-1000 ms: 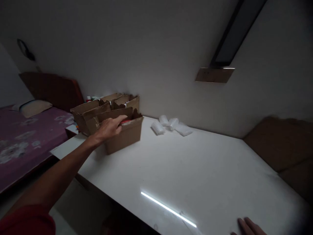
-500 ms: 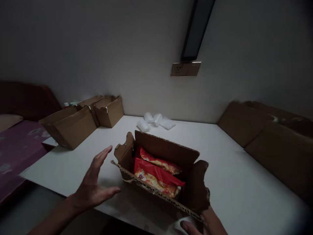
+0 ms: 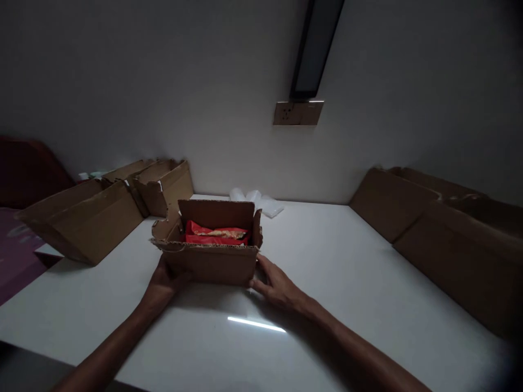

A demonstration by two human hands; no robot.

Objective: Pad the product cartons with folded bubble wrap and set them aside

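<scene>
The open brown cardboard box (image 3: 210, 260) is hiding most of the red and orange snack packets (image 3: 216, 235) behind its front wall. The left hand (image 3: 163, 280) is tucking its fingertips out of sight against the box. Both forearms are running off the bottom edge.

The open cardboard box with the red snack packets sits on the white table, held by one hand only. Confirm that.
Not quite. In the head view both hands hold the open cardboard box: the left hand at its left end, the right hand at its right. It does sit on the white table with red snack packets inside.
</scene>
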